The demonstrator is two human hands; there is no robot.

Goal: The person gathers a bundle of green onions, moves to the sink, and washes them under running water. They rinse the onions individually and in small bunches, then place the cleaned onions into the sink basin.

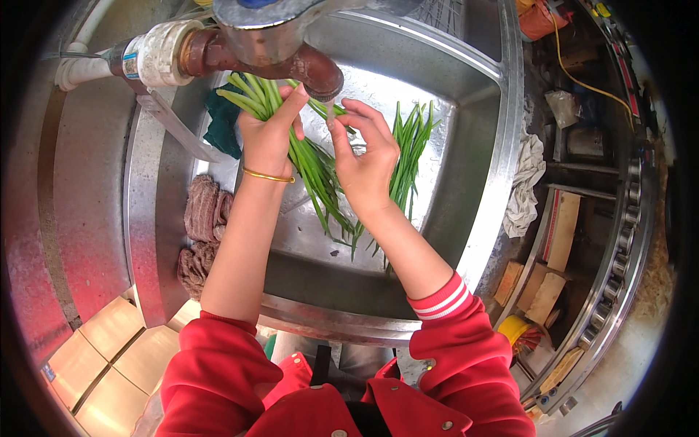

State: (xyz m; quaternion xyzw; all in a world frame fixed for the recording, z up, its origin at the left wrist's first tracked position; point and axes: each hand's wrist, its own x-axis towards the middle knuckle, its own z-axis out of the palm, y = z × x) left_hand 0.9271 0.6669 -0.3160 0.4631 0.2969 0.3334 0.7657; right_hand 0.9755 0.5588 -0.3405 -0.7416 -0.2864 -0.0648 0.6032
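My left hand [267, 131] is closed around a bunch of long green leafy stalks [314, 169], pale ends up and leaves hanging down into the metal sink [458, 164]. Under the faucet's outlet [325, 90], my right hand [366, 147] has its thumb and fingers curled beside a thin stream of water [330, 112]. A few slim green stalks [319, 109] pass by these fingertips; whether they are pinched is unclear. Another bunch of green stalks [407, 147] lies on the sink floor, right of my right hand and partly behind it.
Crumpled brown cloths [202, 210] and a dark green cloth [223, 128] lie at the sink's left side. A brown faucet pipe [246, 57] crosses above my left hand. Beyond the right rim are a white rag [525, 185] and a metal stove edge with knobs [620, 262].
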